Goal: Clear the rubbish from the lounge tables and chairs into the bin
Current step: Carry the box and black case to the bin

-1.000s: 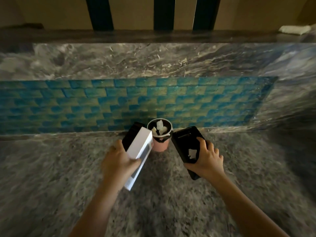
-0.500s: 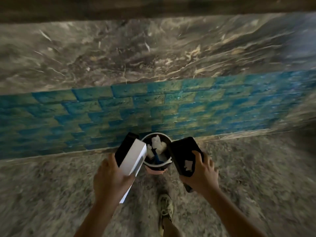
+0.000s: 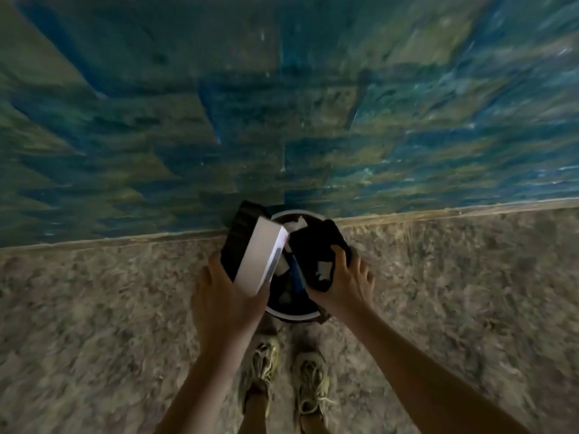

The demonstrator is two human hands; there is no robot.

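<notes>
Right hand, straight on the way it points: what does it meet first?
Likely the rubbish in the bin: the right hand holds its black tray over the rim. Depth unclear; the white box is close.

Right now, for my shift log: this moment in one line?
left hand: holds white box, black tray | right hand: holds black container | both over bin, unreleased
</notes>
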